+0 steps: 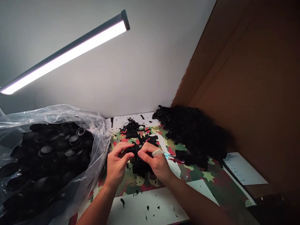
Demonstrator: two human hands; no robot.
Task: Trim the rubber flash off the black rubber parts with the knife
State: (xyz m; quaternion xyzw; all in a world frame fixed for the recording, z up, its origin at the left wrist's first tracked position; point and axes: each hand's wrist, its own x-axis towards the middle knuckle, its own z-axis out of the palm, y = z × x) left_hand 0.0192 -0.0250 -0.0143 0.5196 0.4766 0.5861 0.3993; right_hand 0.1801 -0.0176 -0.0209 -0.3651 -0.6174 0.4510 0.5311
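Largest first: a clear plastic bag (47, 150) on the left, slumped open and crammed with round black rubber parts (56, 143), ridged and cup-like. Probably heavy as a whole, light piece by piece. On the right, against a leaning brown cardboard sheet (246, 93), a loose black heap (194, 134) of similar pieces, too dark to tell apart singly. Beneath it all, a camouflage-patterned mat (206, 178) over white paper (150, 209), strewn with black trimmings (132, 128). Overhead, a lit tube lamp (65, 53).

At the centre of the mat, between both hands: one small black rubber part (134, 149), just above a little pile of more black pieces (140, 167). Left hand (117, 165) pinching its left edge, thumb and forefinger closed on it, other fingers curled. Right hand (156, 162) pressing the right edge with thumb and forefinger tips, while gripping a small blade tool (172, 157) with a pale wrapped handle and a red and blue tip, pointing away to the right.

Judging by the look: soft, flexible, matt rubber, light, not fragile, unlikely to slip but apt to buckle under a hard squeeze. Best held at the thicker rim, opposite sides, lightly, leaving the thin flash at the edge free. Exact shape hidden behind the fingers.
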